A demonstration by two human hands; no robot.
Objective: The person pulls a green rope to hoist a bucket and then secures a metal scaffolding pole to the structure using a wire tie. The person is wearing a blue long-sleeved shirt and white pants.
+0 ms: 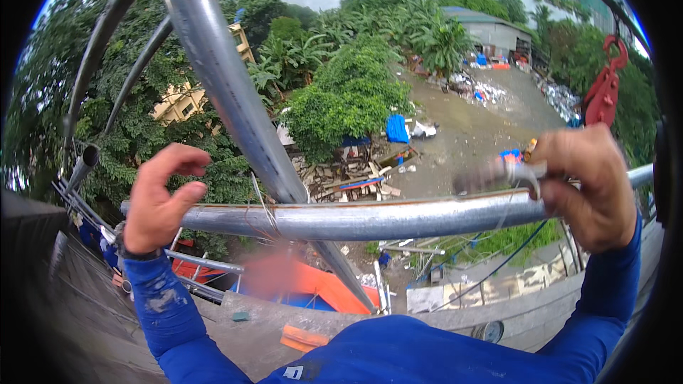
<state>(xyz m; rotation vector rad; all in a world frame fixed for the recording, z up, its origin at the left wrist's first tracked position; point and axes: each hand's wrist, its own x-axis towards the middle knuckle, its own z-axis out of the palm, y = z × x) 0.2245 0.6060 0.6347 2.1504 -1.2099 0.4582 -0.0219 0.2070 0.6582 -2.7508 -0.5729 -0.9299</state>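
Here's the left hand [158, 203] at the near left, thumb and fingers apart, nothing visible between them, right by the end of the pipe [398, 217]. Over on the right, the right hand [590, 185] has thumb and fingers pinched on a pale strip [528, 172], just above the pipe's right part. Wire [267, 215] wraps the spot where the pipe meets the slanted post [228, 78].

The danger? A drop! If that pinch slips, the strip could go over the pipe and down into the yard [477, 117], far below. If the wire is loose, weight on the pipe could shift it at the crossing. And neither hand grips the frame, so a lean too far could cost balance.

Now, the hard bits: a dark blur sits left of the strip, and I can't tell what it is. A pink smear low in the middle veils part of the orange sheet [327, 286]. The wrist covers the pipe's left end, contact unclear; the right hand masks the strip's other end.
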